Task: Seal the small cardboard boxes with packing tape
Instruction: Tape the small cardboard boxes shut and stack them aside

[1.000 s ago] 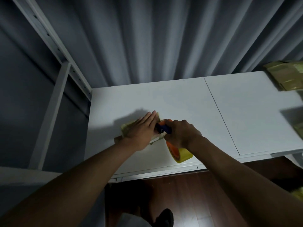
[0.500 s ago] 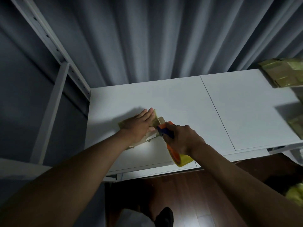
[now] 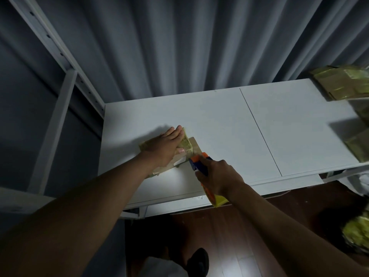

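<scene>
From the head view, your left hand (image 3: 163, 147) presses flat on the small brown cardboard box (image 3: 191, 148) on the white bench (image 3: 229, 120). Your right hand (image 3: 218, 176), just beside it, clenches its grip around the orange-and-blue tape dispenser (image 3: 196, 163) with its yellow roll.

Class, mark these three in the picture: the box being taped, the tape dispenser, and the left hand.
Box (image 3: 194, 145), head view, bare cardboard top at its right end.
Tape dispenser (image 3: 196, 163), head view, its orange and blue front.
Left hand (image 3: 165, 145), head view, back of the hand.
</scene>
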